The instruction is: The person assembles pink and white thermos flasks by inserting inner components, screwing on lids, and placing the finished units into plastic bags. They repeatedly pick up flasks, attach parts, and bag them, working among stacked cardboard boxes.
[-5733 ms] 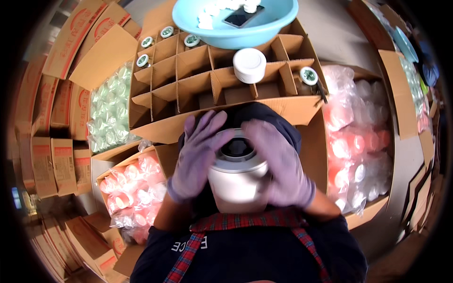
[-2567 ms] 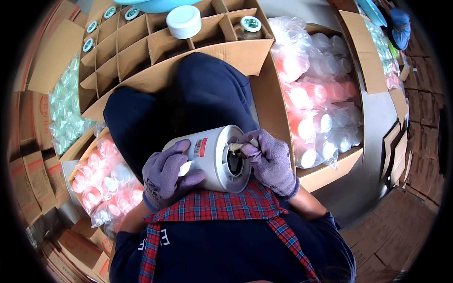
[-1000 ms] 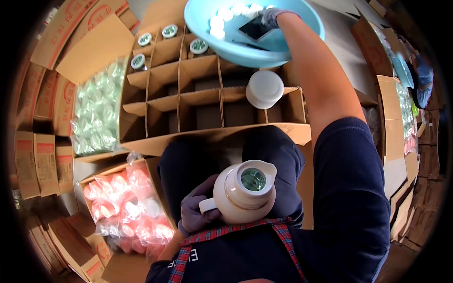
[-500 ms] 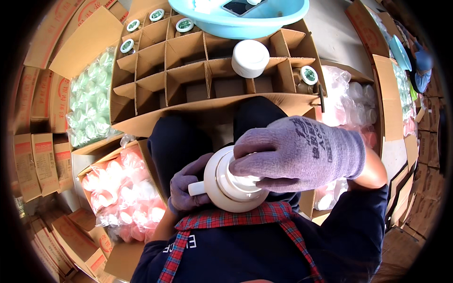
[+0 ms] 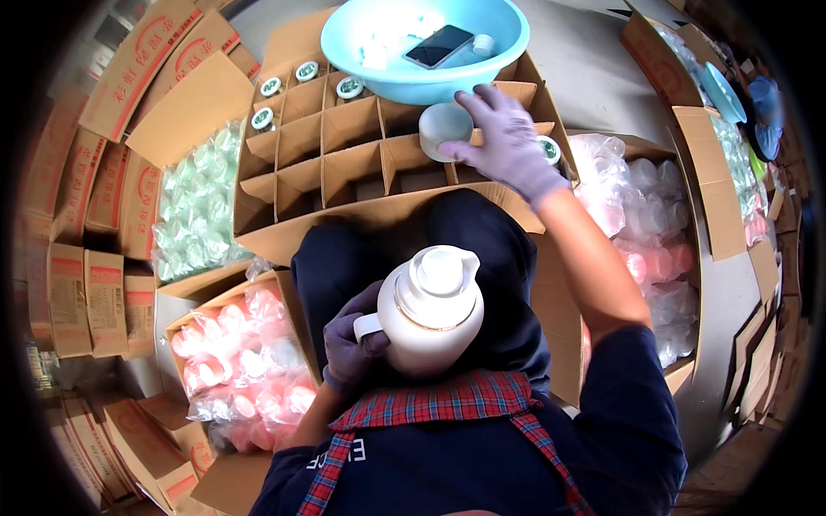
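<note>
A white vacuum jug (image 5: 430,340) with a spout and a thin gold-coloured ring stands upright in my lap. My gloved left hand (image 5: 351,344) is closed on its handle. A round white stopper (image 5: 441,272) sits in the jug's mouth. My right hand (image 5: 509,146), also gloved, reaches out over the divided carton (image 5: 366,211). Its fingers are spread beside a white cup-shaped cap (image 5: 444,131) resting on the cardboard dividers. The thumb is by the cap's near side; whether it touches cannot be made out.
A light blue basin (image 5: 426,90) on the carton's far part holds a phone (image 5: 440,46) and small white pieces. Bottles with green-and-white tops stand in some compartments. Boxes of bagged green cups (image 5: 200,202) and pink cups (image 5: 249,365) flank me. Another person (image 5: 764,116) is at far right.
My right hand has left the jug's top and moved forward to the white cap. The stopper and spout now show. My left hand keeps the handle, and the view has shifted.
</note>
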Tool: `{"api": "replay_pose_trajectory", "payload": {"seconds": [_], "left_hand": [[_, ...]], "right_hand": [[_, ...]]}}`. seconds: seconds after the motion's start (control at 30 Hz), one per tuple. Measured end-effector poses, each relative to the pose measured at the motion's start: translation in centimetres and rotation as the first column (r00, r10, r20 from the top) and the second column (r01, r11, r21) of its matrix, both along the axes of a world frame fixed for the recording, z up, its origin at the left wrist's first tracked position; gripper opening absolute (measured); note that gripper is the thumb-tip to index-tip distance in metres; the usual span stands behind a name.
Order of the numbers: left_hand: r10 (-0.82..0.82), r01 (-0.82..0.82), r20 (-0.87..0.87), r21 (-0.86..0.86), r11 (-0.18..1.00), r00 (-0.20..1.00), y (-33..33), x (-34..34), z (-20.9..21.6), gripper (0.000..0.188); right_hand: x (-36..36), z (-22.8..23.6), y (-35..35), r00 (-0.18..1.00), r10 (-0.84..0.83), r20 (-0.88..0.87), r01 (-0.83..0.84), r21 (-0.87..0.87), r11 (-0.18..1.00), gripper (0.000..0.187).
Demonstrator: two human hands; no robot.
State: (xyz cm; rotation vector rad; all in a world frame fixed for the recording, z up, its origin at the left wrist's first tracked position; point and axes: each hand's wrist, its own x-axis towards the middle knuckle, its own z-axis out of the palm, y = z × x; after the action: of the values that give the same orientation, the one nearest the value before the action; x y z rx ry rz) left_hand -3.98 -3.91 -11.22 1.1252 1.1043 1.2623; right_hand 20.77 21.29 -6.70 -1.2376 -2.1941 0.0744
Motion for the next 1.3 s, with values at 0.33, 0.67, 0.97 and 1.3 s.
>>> {"api": "replay_pose_trajectory", "payload": {"seconds": [0.33, 0.67, 0.97, 1.3], "left_hand": [[0.005, -0.003, 0.090, -0.021, 1.000, 0.996, 0.2, 0.5, -0.6, 0.059], [0.130, 0.187, -0.655, 0.390, 0.902, 0.744, -4.2, 4.8, 3.7, 0.053], [0.261, 0.341, -0.744, 0.549, 0.763, 0.615, -2.6, 8.1, 3.5, 0.066], [0.273, 0.371, -0.646, 0.678, 0.635, 0.713, -0.7, 8.4, 3.6, 0.056]], "right_hand": [[3.5, 2.2, -5.7, 0.347, 0.443, -0.827, -0.920, -0.210, 0.330, 0.089], [-1.3, 3.6, -10.8, 0.903, 0.303, -0.305, -0.430, -0.624, 0.653, 0.057], [-0.5, 3.9, -6.8, 0.786, 0.415, -0.458, -0.573, -0.792, 0.211, 0.086], [1.4, 0.5, -9.2, 0.686, 0.338, -0.644, -0.700, -0.459, 0.548, 0.069]]}}
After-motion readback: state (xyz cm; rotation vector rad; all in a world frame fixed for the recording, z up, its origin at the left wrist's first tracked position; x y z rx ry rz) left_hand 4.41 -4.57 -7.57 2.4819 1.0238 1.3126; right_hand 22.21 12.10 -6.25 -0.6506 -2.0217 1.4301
